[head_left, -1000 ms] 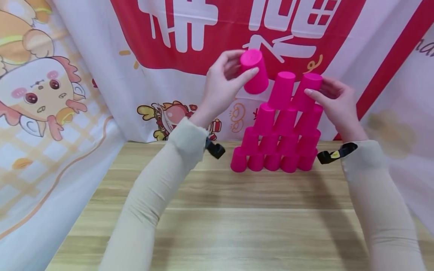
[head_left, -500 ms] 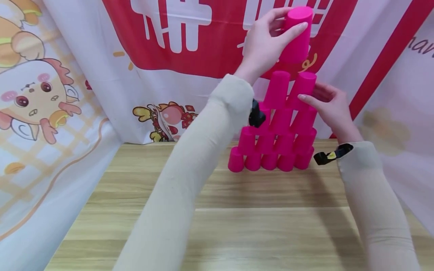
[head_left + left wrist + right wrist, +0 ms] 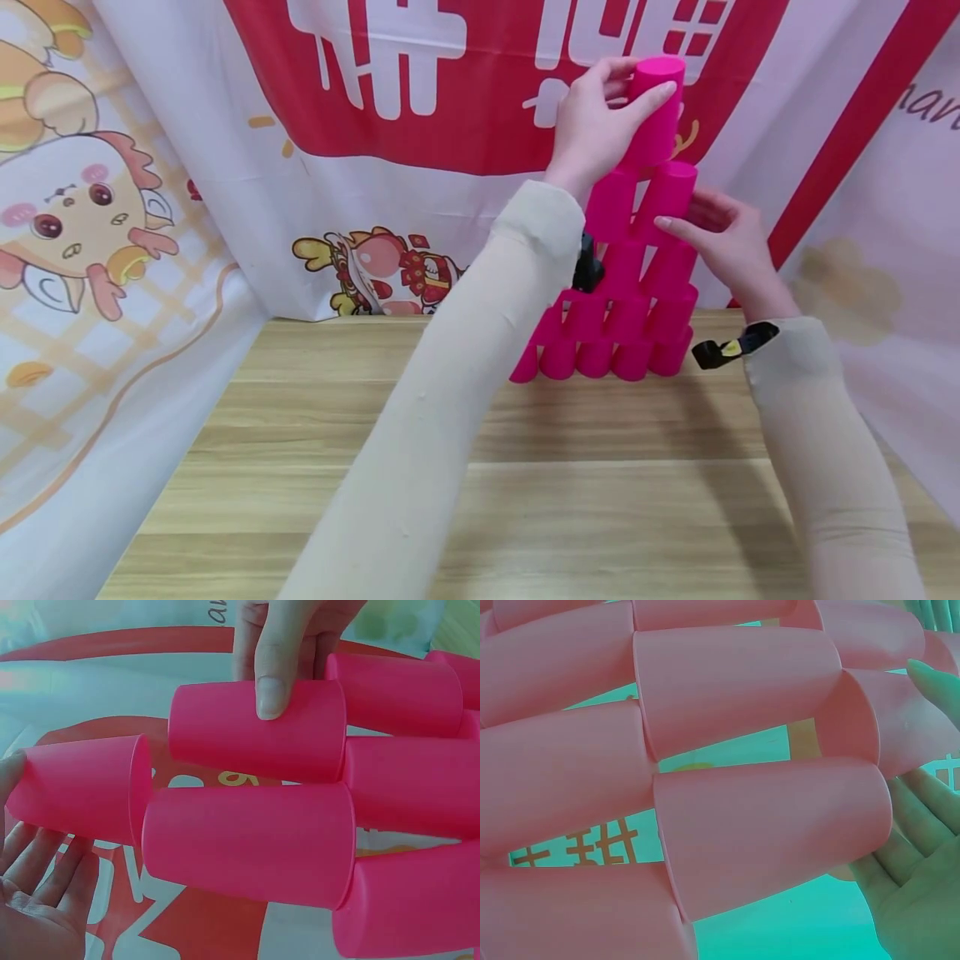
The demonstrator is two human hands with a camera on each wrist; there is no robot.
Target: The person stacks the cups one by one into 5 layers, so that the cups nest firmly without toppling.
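My left hand (image 3: 596, 129) holds an upside-down pink plastic cup (image 3: 654, 125) between thumb and fingers at the top of a pink cup pyramid (image 3: 622, 271). In the left wrist view this cup (image 3: 82, 787) has its rim very near the bases of the two cups below; whether it touches them I cannot tell. My right hand (image 3: 731, 242) grips the right cup (image 3: 666, 200) of that upper pair, its thumb on the front (image 3: 259, 724). Beside it stands the left cup (image 3: 609, 204). In the right wrist view, fingers and thumb lie around the gripped cup (image 3: 915, 724).
The pyramid's several rows stand on a wooden table (image 3: 337, 467) near its back edge. Behind hangs a printed red and white cloth (image 3: 412, 150), close to the cups. My left forearm (image 3: 450, 400) hides part of the pyramid's left side.
My left hand has carried its cup rightward and up from the pyramid's left side, then lowered it over the upper pair. My right hand stays on the right cup.
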